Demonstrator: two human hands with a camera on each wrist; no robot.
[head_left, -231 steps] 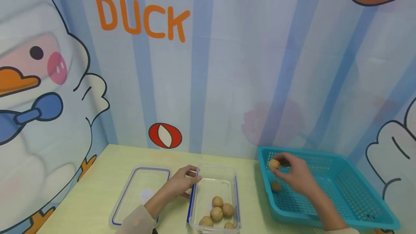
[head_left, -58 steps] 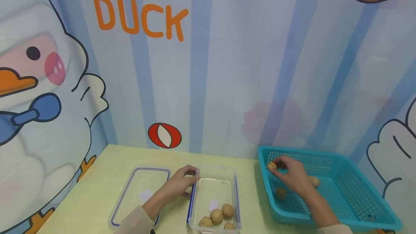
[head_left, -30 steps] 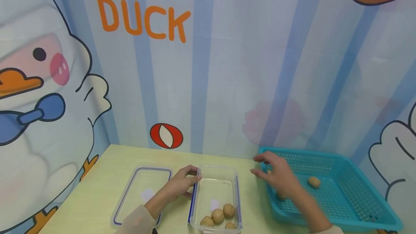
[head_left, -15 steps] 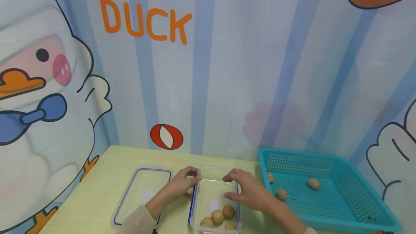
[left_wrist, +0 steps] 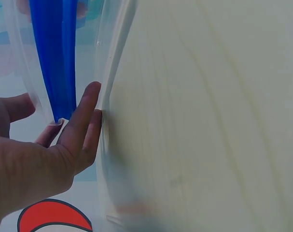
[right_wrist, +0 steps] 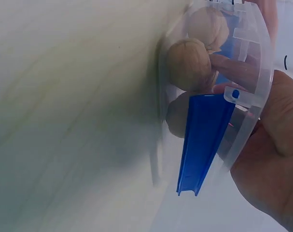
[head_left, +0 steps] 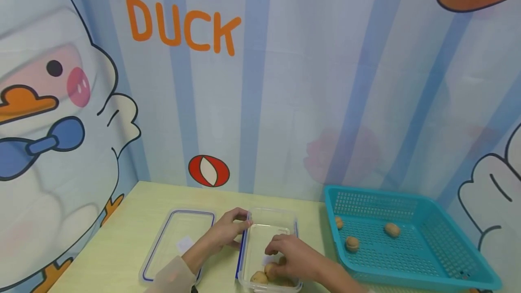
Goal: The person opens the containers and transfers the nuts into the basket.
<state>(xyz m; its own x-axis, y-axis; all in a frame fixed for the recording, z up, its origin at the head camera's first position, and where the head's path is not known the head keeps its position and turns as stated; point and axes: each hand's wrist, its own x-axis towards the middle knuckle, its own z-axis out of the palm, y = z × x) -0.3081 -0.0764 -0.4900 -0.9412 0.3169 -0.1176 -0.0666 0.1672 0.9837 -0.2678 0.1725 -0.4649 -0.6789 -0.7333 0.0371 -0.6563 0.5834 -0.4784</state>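
My left hand [head_left: 229, 229] grips the left wall of a clear plastic box [head_left: 266, 234] with blue side clips, thumb at the rim and fingers outside. My right hand [head_left: 295, 257] reaches down inside the box among several walnuts [head_left: 259, 277] at its near end. In the right wrist view, a finger lies against a walnut [right_wrist: 188, 64] behind the clear wall; I cannot tell whether it is pinched. The left wrist view has the left hand [left_wrist: 54, 145] beside a blue clip [left_wrist: 57, 58]. Three walnuts, one of them here [head_left: 392, 229], lie in a turquoise basket [head_left: 419, 279].
A clear lid [head_left: 175, 234] with a blue seal lies flat on the pale wooden table [head_left: 134, 220], left of the box. The basket stands to the right of the box. A printed curtain [head_left: 285, 80] hangs behind the table.
The right hand placed a walnut in the basket, let go, and moved left into the box. The box holds one walnut fewer than in the oldest frame. The left hand stays put.
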